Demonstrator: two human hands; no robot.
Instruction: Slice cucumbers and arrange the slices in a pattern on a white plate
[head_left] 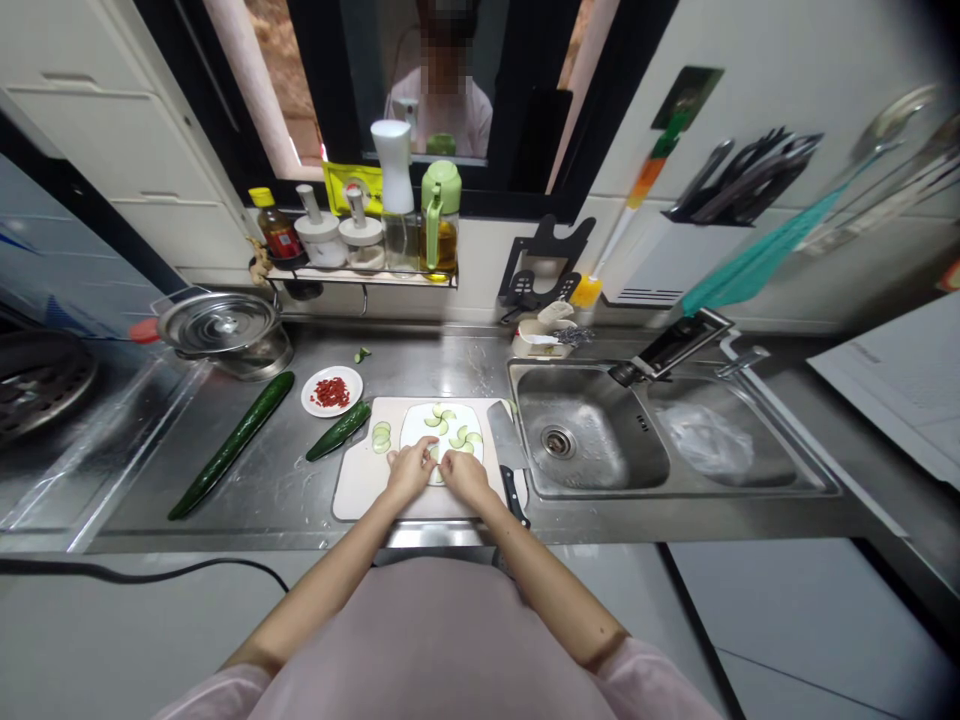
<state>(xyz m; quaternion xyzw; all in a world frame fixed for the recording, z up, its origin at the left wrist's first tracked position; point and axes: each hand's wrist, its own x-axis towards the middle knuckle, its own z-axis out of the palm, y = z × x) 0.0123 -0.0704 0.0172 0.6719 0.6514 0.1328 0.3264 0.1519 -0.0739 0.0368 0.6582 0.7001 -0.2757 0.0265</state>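
Meeting hands: left hand [411, 472] and right hand [465, 475], fingers bent together over the plate's near edge; cannot tell whether either grips a slice.
Cutting board [356, 495]: at the surface's front edge; one small slice stack [382, 437] left, one knife [506, 435] along its right edge.
White plate [413, 428]: on the board; two fans of cucumber slices [474, 437] show, more partly hidden.
Cucumbers: two, one whole [232, 445], one cut [337, 432], toward the surface's left end.
Sink [607, 440]: two basins, plastic bag [709, 440] in the right.
Saucer [308, 399]: chopped red pieces [331, 392].
Pot [259, 356]: one, lidded, near the back edge.
Shelf [360, 277]: five containers, including oil jug [442, 210]; sauce bottle [281, 238] label unreadable.
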